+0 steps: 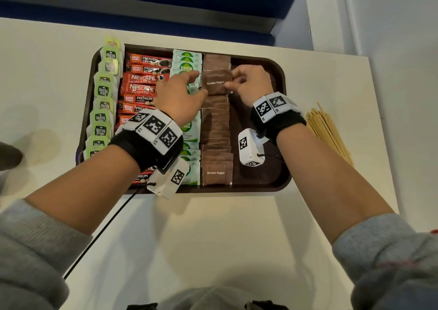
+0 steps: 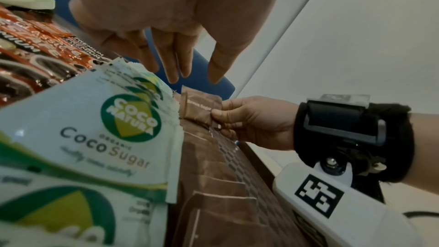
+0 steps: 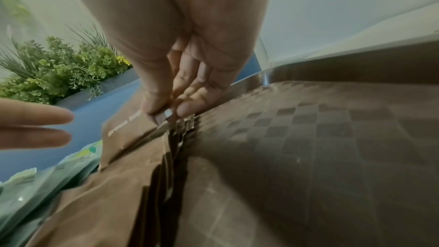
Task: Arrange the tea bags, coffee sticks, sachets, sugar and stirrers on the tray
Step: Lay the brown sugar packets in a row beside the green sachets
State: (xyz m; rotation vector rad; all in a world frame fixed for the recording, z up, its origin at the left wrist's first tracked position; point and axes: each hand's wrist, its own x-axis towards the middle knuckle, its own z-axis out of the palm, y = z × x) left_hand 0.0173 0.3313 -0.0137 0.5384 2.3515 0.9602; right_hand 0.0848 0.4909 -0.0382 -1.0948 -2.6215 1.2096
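Both hands are over the far end of the brown tray (image 1: 283,77), working on one brown sugar sachet (image 1: 216,82). Her or his right hand (image 1: 251,84) pinches the sachet's right edge between thumb and fingertips; the wrist view shows that pinch plainly. Opposite it, the left hand (image 1: 182,93) has straight, loose fingers, thumb and forefinger at the sachet's left edge, though whether they actually touch it I can't quite tell. That sachet sits atop a column of overlapping brown sugar sachets (image 1: 216,143) running down the tray. Just left of that column lie the white-and-green coco sugar sachets (image 1: 187,60), then red coffee sticks (image 1: 142,82), then green tea bags (image 1: 104,91) along the tray's left rim. Wooden stirrers (image 1: 328,129) lie in a bundle on the white table (image 1: 47,77), right of the tray.
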